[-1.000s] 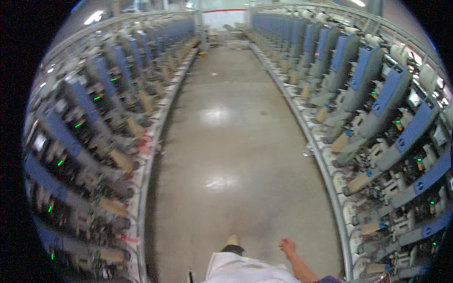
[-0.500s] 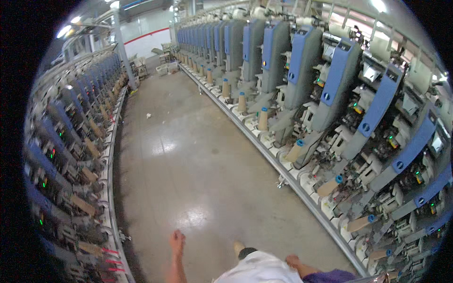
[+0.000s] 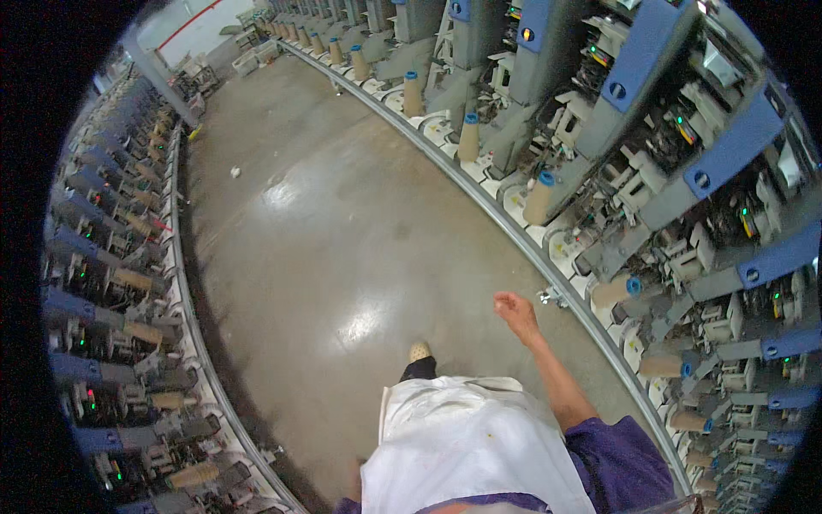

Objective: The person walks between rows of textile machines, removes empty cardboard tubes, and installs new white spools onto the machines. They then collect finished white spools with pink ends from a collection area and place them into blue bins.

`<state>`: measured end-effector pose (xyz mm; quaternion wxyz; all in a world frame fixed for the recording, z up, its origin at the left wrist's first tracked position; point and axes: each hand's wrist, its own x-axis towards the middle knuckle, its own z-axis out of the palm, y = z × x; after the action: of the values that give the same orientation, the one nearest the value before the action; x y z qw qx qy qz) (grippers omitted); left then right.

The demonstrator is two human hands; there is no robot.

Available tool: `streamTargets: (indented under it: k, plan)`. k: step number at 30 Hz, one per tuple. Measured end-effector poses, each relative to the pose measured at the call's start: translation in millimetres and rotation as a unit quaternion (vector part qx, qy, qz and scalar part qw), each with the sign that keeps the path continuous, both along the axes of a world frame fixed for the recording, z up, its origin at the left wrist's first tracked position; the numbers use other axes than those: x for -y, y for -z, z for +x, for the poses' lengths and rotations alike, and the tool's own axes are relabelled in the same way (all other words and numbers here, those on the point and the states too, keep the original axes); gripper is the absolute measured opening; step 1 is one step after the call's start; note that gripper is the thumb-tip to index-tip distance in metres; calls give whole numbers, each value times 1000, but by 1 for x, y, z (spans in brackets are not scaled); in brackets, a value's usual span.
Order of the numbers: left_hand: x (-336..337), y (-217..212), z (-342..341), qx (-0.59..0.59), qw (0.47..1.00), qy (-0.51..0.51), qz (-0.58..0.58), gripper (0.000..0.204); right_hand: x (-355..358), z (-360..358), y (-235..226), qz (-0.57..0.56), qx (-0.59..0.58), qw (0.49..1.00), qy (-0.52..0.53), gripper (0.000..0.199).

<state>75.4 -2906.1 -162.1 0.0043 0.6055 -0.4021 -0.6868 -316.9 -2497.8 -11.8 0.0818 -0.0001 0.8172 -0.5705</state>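
My right hand [image 3: 516,313] swings out in front of me over the floor, its fingers loosely curled, with nothing seen in them. It is nearest to the metal rail [image 3: 505,224] of the right-hand machine row but apart from it. Low beside my white apron [image 3: 479,437], only a blurred sliver of my left arm [image 3: 354,473] shows; its fingers are hidden. Along the right row, tan yarn cones [image 3: 538,199] with blue tops stand on white bases, in front of blue and grey winding machine units [image 3: 634,64].
A second machine row [image 3: 128,325] runs along the left, with its own rail [image 3: 190,321]. Between them lies a grey concrete aisle [image 3: 342,231]. A small white scrap [image 3: 235,172] is on the floor. Pale bins [image 3: 246,63] and a pillar [image 3: 158,79] stand at the far end.
My right hand has swung forward and up, while my left arm has dropped back beside the apron. The view has tilted down and moved along the aisle.
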Motion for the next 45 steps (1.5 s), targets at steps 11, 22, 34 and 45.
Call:
streamTargets:
  k: [11, 22, 34, 45]
  plan:
    - [129, -146, -657, -301, 880, 281, -238, 34, -3, -394, -213, 297, -254, 895, 217, 45]
    - [95, -87, -673, -40, 975, 218, -29, 27, -33, -633, -227, 395, -189, 815, 379, 52]
    - [205, -117, -1030, -233, 914, 332, -26, 24, 16, -673, -191, -236, -261, 724, 594, 40]
    - [104, -200, -1270, -291, 769, 559, -109, 28, 43, -701, -167, 725, -161, 642, 189, 20]
